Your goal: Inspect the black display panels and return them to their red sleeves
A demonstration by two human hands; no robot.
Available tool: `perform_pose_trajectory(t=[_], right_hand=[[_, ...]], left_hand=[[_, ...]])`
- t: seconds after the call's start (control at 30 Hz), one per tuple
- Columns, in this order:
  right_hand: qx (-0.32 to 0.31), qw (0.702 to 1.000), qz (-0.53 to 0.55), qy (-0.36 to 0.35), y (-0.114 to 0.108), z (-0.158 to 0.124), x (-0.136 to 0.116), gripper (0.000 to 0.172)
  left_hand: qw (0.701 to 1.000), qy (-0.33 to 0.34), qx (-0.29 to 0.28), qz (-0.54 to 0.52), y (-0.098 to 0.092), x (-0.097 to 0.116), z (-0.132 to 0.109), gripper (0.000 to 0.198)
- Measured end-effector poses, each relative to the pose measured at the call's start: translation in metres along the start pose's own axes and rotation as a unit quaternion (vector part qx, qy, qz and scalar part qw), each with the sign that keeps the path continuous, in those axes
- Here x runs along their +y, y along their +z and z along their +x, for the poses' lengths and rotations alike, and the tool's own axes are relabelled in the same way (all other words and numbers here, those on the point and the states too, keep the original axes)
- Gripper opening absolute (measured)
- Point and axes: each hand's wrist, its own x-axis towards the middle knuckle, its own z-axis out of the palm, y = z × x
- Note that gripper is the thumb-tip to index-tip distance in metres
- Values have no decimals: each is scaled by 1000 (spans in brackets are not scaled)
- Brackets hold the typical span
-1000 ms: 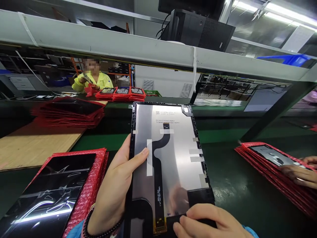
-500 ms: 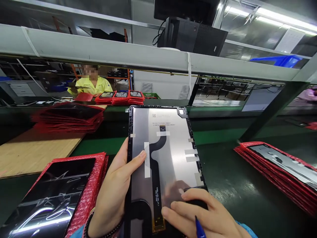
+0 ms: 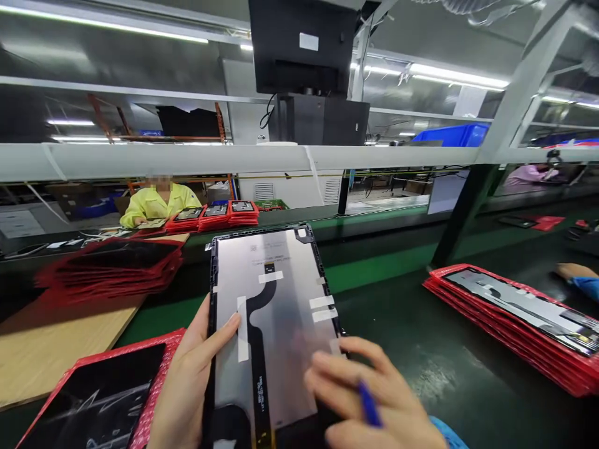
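Observation:
A tablet screen assembly (image 3: 292, 349) is tilted up in front of me, its silvery back facing me. A black flex cable (image 3: 258, 362) runs down it, with pale tape strips (image 3: 322, 308) near the right edge. Closed round its left edge, my left hand (image 3: 189, 368) rests its thumb beside a long tape strip (image 3: 242, 330). My right hand (image 3: 369, 399) is over the lower right of the assembly, slightly blurred. A blue pointed pen-like tool (image 3: 369, 404) sticks out between its curled fingers; whether those fingers touch the panel I cannot tell.
Black screens on red bubble-wrap sleeves (image 3: 159, 374) lie at lower left, beside a wooden board (image 3: 70, 337). More red sleeves (image 3: 110, 268) are stacked behind. At right stands another sleeve stack (image 3: 505, 337) topped by a panel. Across the bench sits a person in yellow (image 3: 159, 202).
My view has tipped up and shifted right, so the assembly appears lower and further left. My right hand's fingers have lifted and shifted over the panel. A hand has appeared at the far right edge.

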Motion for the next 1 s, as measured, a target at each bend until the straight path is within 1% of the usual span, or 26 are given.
perform_pose_trajectory(t=[0.03, 0.07, 0.1, 0.13, 0.17, 0.23, 0.3, 0.37, 0.47, 0.6, 0.7, 0.73, 0.77, 0.8, 0.9, 0.97, 1.0], right_hand=[[74, 996, 27, 53, -4, -3, 1, 16], [146, 982, 57, 109, -7, -6, 3, 18], [208, 960, 91, 162, -9, -9, 5, 21], [246, 936, 132, 213, -10, -11, 8, 23], [253, 914, 178, 262, -9, -12, 11, 24], [203, 872, 276, 349, -7, -11, 15, 23], [150, 824, 364, 407, -4, -10, 17, 27], [131, 788, 413, 438, -3, -10, 17, 31], [125, 761, 434, 465, -1, -15, 15, 32], [136, 738, 461, 474, 0, -19, 12, 30], [134, 718, 477, 489, -2, -16, 9, 32], [131, 715, 474, 496, -3, -15, 8, 33], [127, 719, 462, 504, -4, -13, 6, 33], [125, 729, 437, 512, -4, -12, 5, 32], [130, 776, 298, 540, -5, -7, 1, 28], [130, 794, 222, 551, -5, -3, -1, 27], [124, 801, 207, 548, -6, -1, -1, 27]], left_hand=[[1000, -1, 3, 3, -1, 0, 1, 67], [1000, -2, 5, 3, -3, 0, 3, 70], [1000, 0, 4, 0, -5, -1, 5, 73], [1000, 6, 2, -6, -7, -2, 7, 77], [1000, 15, -1, -12, -8, -4, 10, 80], [1000, 24, -4, -14, -11, -7, 13, 89], [1000, 25, -5, -4, -12, -10, 15, 94], [1000, 26, -3, 5, -12, -11, 16, 97], [999, 31, 2, 11, -12, -12, 18, 96], [999, 41, 1, 6, -11, -15, 19, 95], [997, 71, -3, -8, -10, -17, 19, 90], [997, 82, -3, -10, -10, -18, 18, 87], [996, 91, -3, -11, -10, -19, 17, 84], [995, 95, -2, -10, -11, -19, 16, 82], [995, 103, 8, -13, -11, -19, 12, 77], [994, 105, 12, -14, -10, -19, 8, 76], [994, 105, 13, -11, -9, -18, 7, 76]])
